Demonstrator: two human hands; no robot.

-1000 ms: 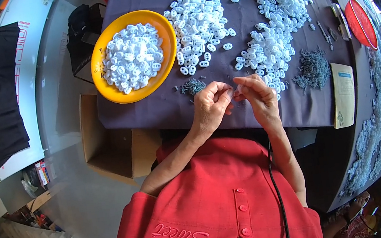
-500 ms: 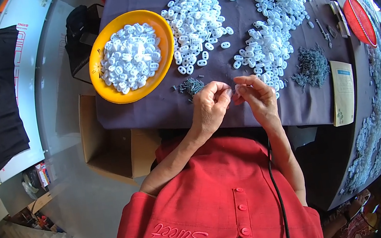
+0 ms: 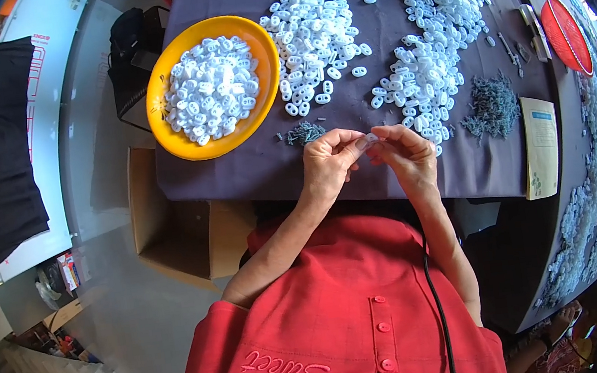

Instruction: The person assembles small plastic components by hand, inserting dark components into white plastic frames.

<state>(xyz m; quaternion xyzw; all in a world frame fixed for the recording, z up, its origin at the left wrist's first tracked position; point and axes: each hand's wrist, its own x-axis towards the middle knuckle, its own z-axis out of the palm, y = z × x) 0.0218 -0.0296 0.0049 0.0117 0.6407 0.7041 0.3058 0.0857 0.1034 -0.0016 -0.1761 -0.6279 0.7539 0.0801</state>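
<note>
Far left of the left grip: black cloth [image 3: 7,149] draped over a white board [image 3: 61,48]. Nearer, low and left of the left grip, an open cardboard box [image 3: 229,233] beside the cloth-covered surface [image 3: 252,174].

Up and left of the left grip: yellow bowl [image 3: 266,51], filled with white two-hole pieces [image 3: 211,92]. Just beyond the left grip, a small pile of grey pins [image 3: 304,134]. Farther beyond it, a left heap of loose white pieces [image 3: 314,48].

Left grip [image 3: 326,166]: thumb and forefinger together, clamped on a small white piece [image 3: 371,138]. That piece sits between the two grips, raised over the near edge of the surface.

Right grip [image 3: 413,158]: fingertips drawn in, closed on the same piece from its right side. Whether a pin is pinched there too: too small to tell.

Beyond the right grip, a right heap of white pieces [image 3: 420,80], its near end just beside the knuckles. Right of the right grip, a larger pile of grey pins [image 3: 492,108]; next, a pale booklet [image 3: 541,147] at the surface edge. Farther up and right, a red mesh basket [image 3: 566,34]. Far right, a long band of pale pieces [image 3: 582,224].
</note>
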